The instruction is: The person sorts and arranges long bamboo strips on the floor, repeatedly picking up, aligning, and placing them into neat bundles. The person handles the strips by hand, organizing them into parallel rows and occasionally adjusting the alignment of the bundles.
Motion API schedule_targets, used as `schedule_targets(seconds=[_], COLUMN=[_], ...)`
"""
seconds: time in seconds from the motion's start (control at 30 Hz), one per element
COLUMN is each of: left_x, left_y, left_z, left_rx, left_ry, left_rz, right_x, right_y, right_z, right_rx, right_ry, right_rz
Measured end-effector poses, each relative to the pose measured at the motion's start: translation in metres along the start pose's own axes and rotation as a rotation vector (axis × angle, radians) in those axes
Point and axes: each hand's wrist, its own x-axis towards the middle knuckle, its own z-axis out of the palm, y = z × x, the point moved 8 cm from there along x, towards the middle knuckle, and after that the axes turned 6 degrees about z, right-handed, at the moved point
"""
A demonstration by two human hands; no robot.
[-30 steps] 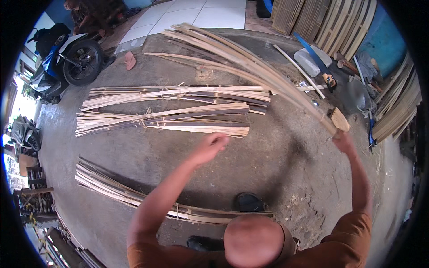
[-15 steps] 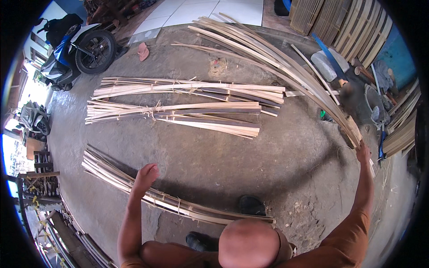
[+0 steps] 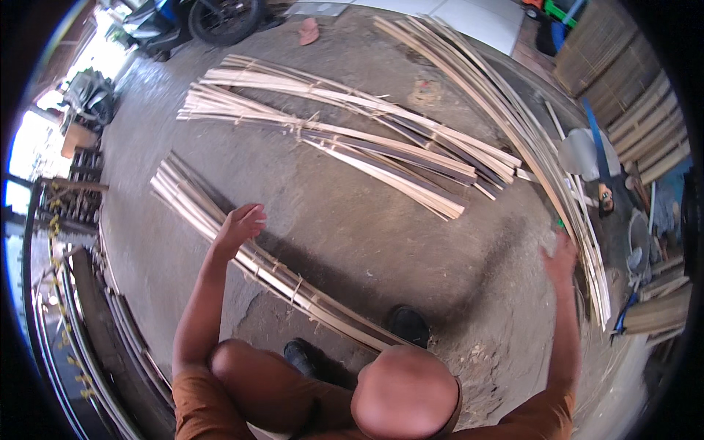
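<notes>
Evidently holding nothing in the right hand [image 3: 561,258], right of centre in the frame, with fingers spread just beside the lower stretch of the loose bamboo strips [image 3: 546,165]; cannot tell whether touching them or slightly apart. Holding nothing visible in the left hand [image 3: 242,227] either, with fingers half curled, left of centre, over a tied bundle [image 3: 293,286] as seen from above; cannot tell how high over it.

Chiefly to note: loose strips just to the right of the right hand, with their long axis running from the top centre of the frame down to its right side, past that hand. Far nearer to the right hand than to the left, with much of the bare floor [image 3: 359,242] in between.

Farther out, in the upper middle, a middle bundle [image 3: 302,130] and a far bundle [image 3: 330,96], both tied, near each other and slanting down to the right. Beyond the strips, at right, a blue-bladed saw [image 3: 598,139]. At upper left, a motorcycle [image 3: 158,29], cut by the frame edge.

Compared with half a second ago, no longer gripping the strips near their end with the right hand; with the left, loosened from a near-fist. Seen from a turned angle too, with bundles slanting instead of nearly level.
</notes>
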Motion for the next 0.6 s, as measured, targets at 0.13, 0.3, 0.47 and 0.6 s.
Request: schedule_targets(seconds=[0.13, 0.3, 0.47, 0.6], left_x=[-0.009, -0.029, -0.059, -0.085], left_y=[0.001, 0.008, -0.033, -0.068], left_z=[-0.020, -0.049, -0.081, -0.100], left_rx=[-0.011, -0.127, -0.250, -0.438], left_ry=[0.029, 0.143, 0.216, 0.266], left_rz=[0.017, 0.026, 0.018, -0.045], right_x=[0.026, 0.088, 0.095, 0.053], right_y=[-0.234, -0.381, -0.420, -0.446], right_z=[0.011, 0.027, 0.071, 0.075], right_rx=[0.323, 0.136, -0.124, -0.156], right_ry=[-0.020, -0.069, -0.405, -0.643], right_rz=[-0.241, -0.320, -0.246, -0.386])
